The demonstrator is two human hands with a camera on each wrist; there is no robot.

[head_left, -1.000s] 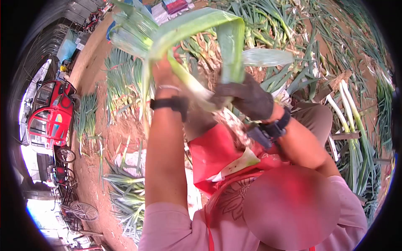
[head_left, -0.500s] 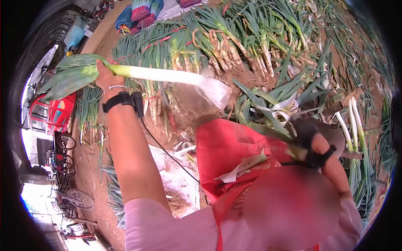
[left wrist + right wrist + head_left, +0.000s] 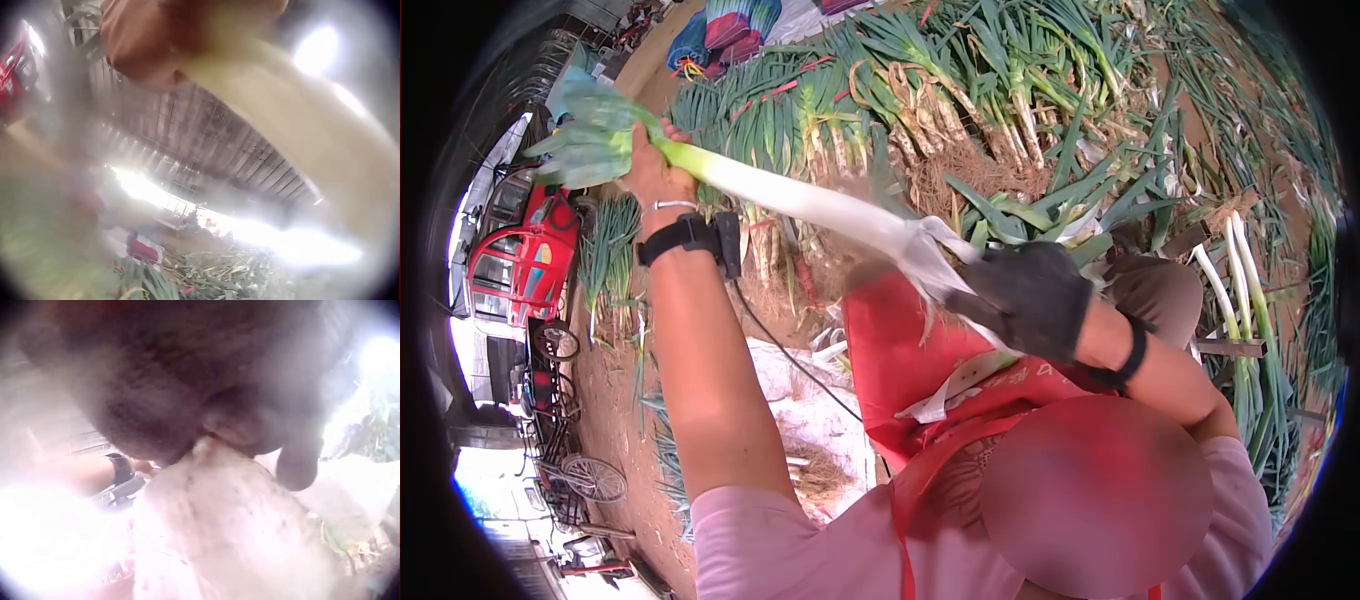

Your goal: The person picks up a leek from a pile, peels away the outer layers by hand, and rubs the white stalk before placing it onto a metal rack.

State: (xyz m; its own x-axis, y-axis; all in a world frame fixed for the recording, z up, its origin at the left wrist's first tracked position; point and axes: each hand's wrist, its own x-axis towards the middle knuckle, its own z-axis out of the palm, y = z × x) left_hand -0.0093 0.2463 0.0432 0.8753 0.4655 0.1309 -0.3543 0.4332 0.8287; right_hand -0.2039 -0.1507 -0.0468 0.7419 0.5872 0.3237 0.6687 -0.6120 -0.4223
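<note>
A long leek [image 3: 790, 198] slants across the head view, its green leaves at upper left and its white shank running down toward the lap. Bare, my left hand [image 3: 658, 175] grips it where green turns white; the left wrist view has the same hand [image 3: 156, 44] curled round the pale stalk [image 3: 294, 112]. My right hand [image 3: 1035, 300], in a dark glove, pinches loosened whitish outer skin [image 3: 935, 265] at the root end. Close up in the right wrist view, the gloved fingers [image 3: 297, 465] hold a pale, dirt-specked sheath [image 3: 231, 525].
Bundled leeks [image 3: 1020, 110] with roots stand in rows ahead. Cut leaves lie on the ground at right, near a few trimmed leeks [image 3: 1245, 290] on a rack. A red apron [image 3: 910, 350] covers the lap. At left are a red vehicle [image 3: 525, 260] and a bicycle [image 3: 593, 478].
First the hands worked close together at a folded green leaf. Then the right hand swung away with leaf, the left extending the leek; now the right is back at the root end, gripping skin.
</note>
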